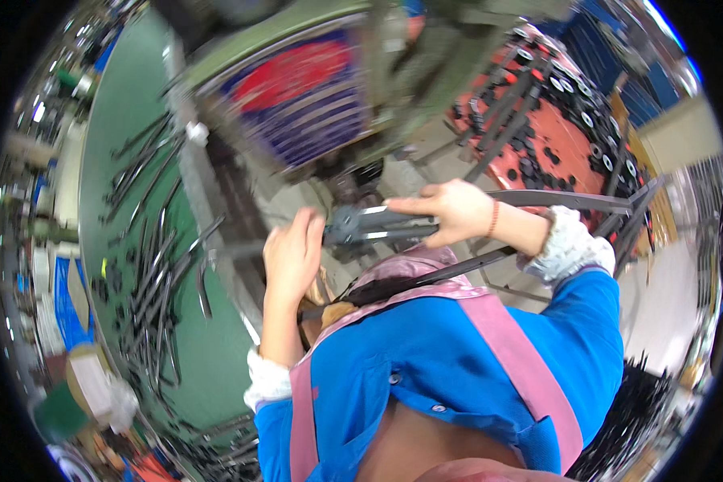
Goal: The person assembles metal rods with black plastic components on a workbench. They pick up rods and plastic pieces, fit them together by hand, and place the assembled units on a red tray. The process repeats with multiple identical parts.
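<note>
Nearest the camera: a blue shirt (458,361) with white cuffs under a pink apron (522,353), filling the lower middle of the view, both forearms rising from it.

Left hand (292,255): raised at centre, fingers together and lightly curled, fingertips at the left end of a dark metal tool head (353,225). Whether it grips the head or only rests against it cannot be told.

Right hand (455,210): just right of centre, closed around the tool where the head meets its 2 long dark handles (570,201). A thin red band sits on the wrist. 1 handle runs right, past the cuff; the other slants down toward the apron.

Tool: held in the air between the 2 hands, in front of the chest and just below a grey-green machine (394,88).

Behind the hands: the machine, blurred, with a red and blue striped panel (313,96) on its left side.

Left: a green bench (116,145) carrying many long dark metal bars (153,273) in loose rows and heaps.

Upper right: a red tray (574,140) strewn with small black ring-shaped parts and more dark bars leaning across it.

Lower right: a heap of black parts (627,418), detail too dark to tell.
</note>
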Demonstrator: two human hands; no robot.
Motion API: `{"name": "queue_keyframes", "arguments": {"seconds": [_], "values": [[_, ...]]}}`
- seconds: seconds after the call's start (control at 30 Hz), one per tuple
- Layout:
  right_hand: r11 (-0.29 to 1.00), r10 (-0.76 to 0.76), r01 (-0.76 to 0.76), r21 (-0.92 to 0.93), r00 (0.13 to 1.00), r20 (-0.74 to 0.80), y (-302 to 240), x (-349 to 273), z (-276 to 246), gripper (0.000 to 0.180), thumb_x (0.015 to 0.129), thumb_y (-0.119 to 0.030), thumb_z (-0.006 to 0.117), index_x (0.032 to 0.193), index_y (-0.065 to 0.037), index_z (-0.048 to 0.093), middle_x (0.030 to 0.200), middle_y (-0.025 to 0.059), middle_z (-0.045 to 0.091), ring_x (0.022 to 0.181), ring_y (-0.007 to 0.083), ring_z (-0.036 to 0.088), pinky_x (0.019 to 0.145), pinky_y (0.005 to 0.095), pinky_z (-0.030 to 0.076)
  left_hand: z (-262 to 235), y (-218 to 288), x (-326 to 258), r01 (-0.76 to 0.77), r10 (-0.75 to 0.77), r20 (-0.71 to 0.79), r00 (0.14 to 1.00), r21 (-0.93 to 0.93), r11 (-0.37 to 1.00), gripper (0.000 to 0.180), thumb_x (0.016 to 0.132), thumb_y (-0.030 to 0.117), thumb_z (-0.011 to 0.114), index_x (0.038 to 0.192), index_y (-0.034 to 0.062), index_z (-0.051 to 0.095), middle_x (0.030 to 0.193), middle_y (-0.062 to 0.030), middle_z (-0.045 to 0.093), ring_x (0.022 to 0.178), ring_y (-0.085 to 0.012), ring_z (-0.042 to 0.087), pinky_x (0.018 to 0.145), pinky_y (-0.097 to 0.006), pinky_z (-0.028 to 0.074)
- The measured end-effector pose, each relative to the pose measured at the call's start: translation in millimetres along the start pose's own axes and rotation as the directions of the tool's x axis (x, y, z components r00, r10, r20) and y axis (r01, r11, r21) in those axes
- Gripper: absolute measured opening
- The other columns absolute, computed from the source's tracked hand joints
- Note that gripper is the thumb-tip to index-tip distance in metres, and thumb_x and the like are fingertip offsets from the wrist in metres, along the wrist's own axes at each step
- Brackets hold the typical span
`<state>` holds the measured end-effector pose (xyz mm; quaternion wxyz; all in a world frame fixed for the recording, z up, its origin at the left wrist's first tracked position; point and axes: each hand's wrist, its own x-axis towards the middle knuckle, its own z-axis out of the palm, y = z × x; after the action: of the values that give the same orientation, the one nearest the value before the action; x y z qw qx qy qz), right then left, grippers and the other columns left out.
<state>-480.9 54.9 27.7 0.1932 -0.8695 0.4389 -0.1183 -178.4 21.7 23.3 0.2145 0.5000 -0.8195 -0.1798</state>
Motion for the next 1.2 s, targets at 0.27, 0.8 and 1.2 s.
{"name": "queue_keyframes", "arguments": {"seconds": [0.27,0.8,1.2], "values": [[0.99,-0.051,0.018,0.143,0.972,0.229,61,-45,11,0.085,0.063,-0.026,0.08,0.141,-0.032,0.048,0.084,0.0112,0.064,0.077,0.034,0.065,0.067,0.0431,0.051,59,60,-13,0.154,-0.19,0.41,0.892,0.119,0.981,0.049,0.087,0.048,0.06,0.074,0.001,0.062,0.071,-0.0238,0.06,0.073,-0.0434,0.061,0.064,-0.049,0.046],[0.413,0.817,-0.909,-0.058,0.398,-0.417,379,-226,19,0.018,0.078,-0.018,0.059,0.082,-0.004,0.07,0.082,0.0204,0.068,0.08,0.0387,0.066,0.076,0.046,0.054,109,124,13,0.19,-0.252,0.383,0.888,0.193,0.963,0.05,0.086,0.048,0.062,0.068,0.0019,0.058,0.068,-0.0212,0.059,0.068,-0.0424,0.06,0.059,-0.048,0.045],[0.776,0.549,-0.63,-0.005,0.681,-0.485,337,-191,8,0.025,0.086,-0.012,0.059,0.108,-0.005,0.07,0.094,0.021,0.066,0.086,0.0377,0.064,0.079,0.0438,0.053,105,106,5,0.131,-0.197,0.439,0.877,0.175,0.976,0.049,0.087,0.049,0.058,0.073,0.0026,0.064,0.075,-0.0202,0.065,0.075,-0.0395,0.065,0.064,-0.049,0.049]]}}
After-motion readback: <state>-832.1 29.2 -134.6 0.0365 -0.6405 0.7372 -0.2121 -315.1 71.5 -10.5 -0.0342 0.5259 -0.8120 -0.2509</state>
